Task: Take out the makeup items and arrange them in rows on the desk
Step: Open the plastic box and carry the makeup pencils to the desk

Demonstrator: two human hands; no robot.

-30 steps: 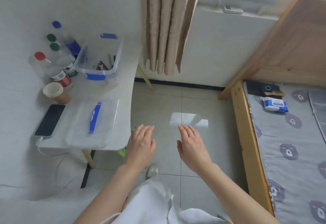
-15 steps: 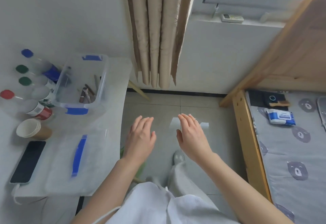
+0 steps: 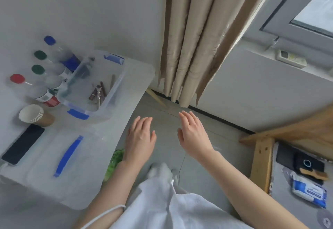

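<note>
Makeup sticks [image 3: 98, 93] lie in the clear bin [image 3: 115, 91] far-left of both empty, loosely spread hands, long axes pointing away, so left hand [image 3: 139, 138] looks closer than right hand [image 3: 193, 135].

We see pale grey walls [image 3: 86, 7] and a grey tiled floor [image 3: 212, 149] with a dark skirting line. Beige curtains [image 3: 194, 36] hang beside a window [image 3: 313, 12] giving daylight. At right stands a wooden bed frame [image 3: 263, 158] with a grey patterned mattress [image 3: 288, 198].
</note>
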